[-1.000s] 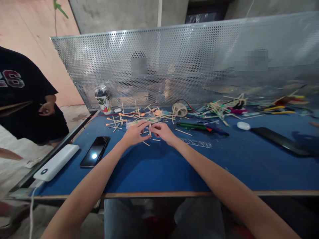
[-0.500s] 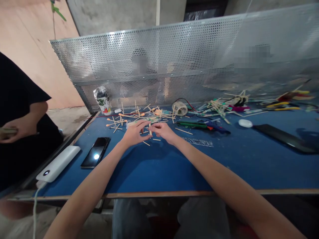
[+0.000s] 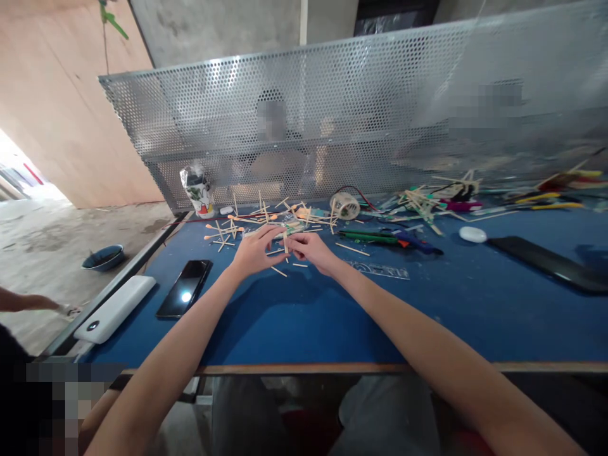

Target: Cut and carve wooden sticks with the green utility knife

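Note:
My left hand [image 3: 255, 252] and my right hand [image 3: 312, 249] meet over the middle of the blue table. Between their fingertips stands a short pale wooden stick [image 3: 285, 243], held roughly upright. The left thumb and fingers curve around its two ends, while the right fingers pinch it from the side. Loose sticks [image 3: 278, 272] lie just below the hands. Behind them are small stick structures [image 3: 223, 233], some with orange tips, and a clear plastic packet [image 3: 294, 225], partly hidden by my fingers.
A phone [image 3: 184, 289] and a white power bank [image 3: 116, 309] lie left. A patterned cup [image 3: 198, 195] stands by the perforated metal screen [image 3: 213, 114]. On the right are a clear ruler [image 3: 377, 270], cutters [image 3: 413, 240], a white case [image 3: 472, 234] and a black slab [image 3: 546, 263]. Another person's arm [image 3: 28, 301] reaches in at left.
The other person at left has bent down and away from where they stood, uncovering the floor and a basin. My hands keep nearly the same hold on the stick; the view has shifted slightly.

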